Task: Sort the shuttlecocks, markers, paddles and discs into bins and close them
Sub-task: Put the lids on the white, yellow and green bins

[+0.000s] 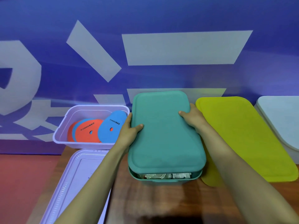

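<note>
teal lid [165, 131] gripped by both hands

Sports hall or promo booth, likely: huge blue banner [161, 16] with white lettering directly behind wooden tabletop [161, 199], red floor [24, 175] left of tabletop, training discs [88, 131] in lilac bin [68, 115] on tabletop.

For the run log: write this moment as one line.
left hand: grips teal lid | right hand: grips teal lid | teal bin: lid not seated | lilac bin: open, holds discs
</note>
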{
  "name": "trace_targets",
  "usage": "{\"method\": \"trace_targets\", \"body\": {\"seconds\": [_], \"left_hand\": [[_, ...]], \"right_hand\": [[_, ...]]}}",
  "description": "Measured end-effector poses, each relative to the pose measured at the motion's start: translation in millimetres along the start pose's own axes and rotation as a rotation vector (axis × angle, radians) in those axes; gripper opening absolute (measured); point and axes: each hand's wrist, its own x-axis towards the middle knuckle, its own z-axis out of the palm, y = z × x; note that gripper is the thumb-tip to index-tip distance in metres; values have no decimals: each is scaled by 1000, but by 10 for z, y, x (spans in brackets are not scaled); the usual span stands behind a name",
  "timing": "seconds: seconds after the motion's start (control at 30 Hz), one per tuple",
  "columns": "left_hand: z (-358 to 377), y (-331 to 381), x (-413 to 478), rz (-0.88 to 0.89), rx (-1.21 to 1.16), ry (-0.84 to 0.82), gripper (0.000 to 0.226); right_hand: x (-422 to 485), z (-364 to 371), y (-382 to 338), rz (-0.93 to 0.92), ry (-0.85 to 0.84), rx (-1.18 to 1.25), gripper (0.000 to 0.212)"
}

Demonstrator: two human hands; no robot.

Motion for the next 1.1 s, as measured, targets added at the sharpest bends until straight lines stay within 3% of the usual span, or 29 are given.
{"method": "trace_targets", "body": {"seconds": [0.2,0.53,0.63,0.73,0.83,1.0,1.1], "left_hand": [[1,-49,67,-17,122,-12,70],[-91,-183,-47,-37,13,-36,67],[-96,-181,-98,-9,83,-58,64],[-31,-225,-208,55,234,-44,60],[41,-296,-261,178,441,23,56],[104,-430,-184,515,1100,138,46],[119,-426,-152,521,1202,127,65]], "right_hand": [[121,116,182,63,-52,-38,44],[79,161,270,71,-89,-70,47],[-27,183,235,51,-50,-101,51],[-240,270,239,-76,-6,-287,66],[-465,350,273,-215,38,-588,59],[-753,464,380,-320,58,-839,64],[-774,505,371,-338,54,-882,69]]}}
